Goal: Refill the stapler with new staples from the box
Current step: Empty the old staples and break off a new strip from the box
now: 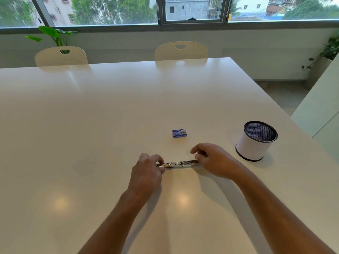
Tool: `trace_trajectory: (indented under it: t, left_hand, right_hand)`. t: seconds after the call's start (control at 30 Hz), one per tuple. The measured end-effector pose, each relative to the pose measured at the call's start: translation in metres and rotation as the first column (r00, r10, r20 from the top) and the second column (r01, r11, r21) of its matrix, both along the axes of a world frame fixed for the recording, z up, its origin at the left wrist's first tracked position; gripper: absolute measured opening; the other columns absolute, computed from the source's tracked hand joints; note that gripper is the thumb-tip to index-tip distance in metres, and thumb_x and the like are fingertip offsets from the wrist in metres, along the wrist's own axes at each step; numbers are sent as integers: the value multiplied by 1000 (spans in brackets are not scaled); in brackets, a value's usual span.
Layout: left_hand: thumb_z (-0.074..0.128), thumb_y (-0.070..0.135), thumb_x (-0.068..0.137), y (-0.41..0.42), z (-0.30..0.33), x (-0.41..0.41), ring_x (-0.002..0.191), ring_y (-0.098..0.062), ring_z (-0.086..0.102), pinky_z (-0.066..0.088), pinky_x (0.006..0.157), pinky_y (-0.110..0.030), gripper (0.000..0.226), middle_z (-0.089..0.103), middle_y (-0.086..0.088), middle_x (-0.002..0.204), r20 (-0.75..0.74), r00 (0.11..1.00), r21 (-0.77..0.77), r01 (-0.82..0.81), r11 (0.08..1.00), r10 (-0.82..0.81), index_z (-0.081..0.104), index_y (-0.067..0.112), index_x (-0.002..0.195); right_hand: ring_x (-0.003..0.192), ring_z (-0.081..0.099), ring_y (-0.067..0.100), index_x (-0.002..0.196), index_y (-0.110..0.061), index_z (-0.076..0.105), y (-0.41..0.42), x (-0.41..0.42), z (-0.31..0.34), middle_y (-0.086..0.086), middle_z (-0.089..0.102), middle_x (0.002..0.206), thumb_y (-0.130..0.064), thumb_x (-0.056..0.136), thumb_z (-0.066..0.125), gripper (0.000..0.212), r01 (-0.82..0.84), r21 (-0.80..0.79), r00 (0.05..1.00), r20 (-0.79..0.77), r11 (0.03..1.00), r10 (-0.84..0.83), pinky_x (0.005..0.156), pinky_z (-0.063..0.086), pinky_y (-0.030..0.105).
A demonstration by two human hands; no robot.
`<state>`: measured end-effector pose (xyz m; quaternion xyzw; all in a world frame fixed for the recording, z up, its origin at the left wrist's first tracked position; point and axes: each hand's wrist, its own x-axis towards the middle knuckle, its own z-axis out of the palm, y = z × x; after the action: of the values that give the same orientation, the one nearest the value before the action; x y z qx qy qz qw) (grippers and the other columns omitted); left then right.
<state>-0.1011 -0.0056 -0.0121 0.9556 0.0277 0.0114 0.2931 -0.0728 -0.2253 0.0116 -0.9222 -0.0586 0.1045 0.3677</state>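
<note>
The stapler (178,164) lies opened out flat on the white desk (91,125), toward its near edge and a little right of the middle, its metal staple channel facing up. The left hand (146,173) pinches the stapler's left end between thumb and curled fingers; the right hand (213,160) has its fingers curled round the right end, so each grip is closed on the stapler. The staple box (179,133), small and blue, sits just beyond the stapler toward the far edge, apart from both hands and apparently closed. A mesh pen holder (256,141) stands near the desk's right edge, and two chairs (61,55) are pushed in at the far edge.

The step in hand looks like opening the magazine ready for loading. To do it well, keep the left hand pinning the base flat so the channel stays level, free the right hand for the box, and draw out one whole strip; lay it legs down in the channel before closing the top
</note>
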Motion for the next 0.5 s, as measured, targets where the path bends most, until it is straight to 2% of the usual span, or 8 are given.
trace_trajectory:
  t: [0.13,0.2,0.27,0.33,0.4,0.5]
  left_hand:
    - [69,24,94,1,-1,2,80,-16,54,37,75,-27,16,53,-2,104,-26,999,30,24,999,-23,74,24,110]
    - [70,30,93,2,0,3,83,-16,54,37,76,-27,19,52,-2,106,-42,998,20,38,999,-37,72,25,112]
    - [70,37,94,3,-1,3,88,-17,55,39,80,-27,25,51,-2,109,-39,998,0,38,999,-38,71,25,116]
    - [69,41,95,4,-5,4,103,-21,57,39,87,-26,31,53,-4,114,2,999,-22,33,999,-32,71,23,120]
    - [68,39,96,2,-8,4,118,-25,53,34,92,-24,31,57,-8,120,48,999,-55,28,998,-25,72,20,120]
    - [68,35,96,-2,-12,7,122,-27,52,32,94,-24,28,62,-10,123,94,995,-97,32,995,-23,73,17,117]
  right_hand:
    - [73,60,13,89,-16,68,-15,3,27,11,66,93,16,92,41,42,133,322,988,-118,937,-100,72,51,20]
    - [75,66,15,89,-15,69,-26,2,48,12,69,93,15,92,51,34,185,367,983,-87,912,-164,73,51,20]
    - [78,70,14,95,-17,70,-42,3,64,4,73,91,2,88,68,20,271,280,958,11,921,-285,69,47,19]
    - [83,69,15,97,-20,70,-61,6,72,-3,72,92,-10,84,76,18,375,145,903,168,916,-396,70,46,25]
    - [87,64,21,98,-20,70,-77,9,73,-3,70,92,-13,85,75,16,467,39,840,293,883,-457,76,44,29]
    - [89,56,20,101,-15,72,-93,13,68,3,68,92,-8,88,67,16,532,-43,782,409,846,-471,81,45,31]
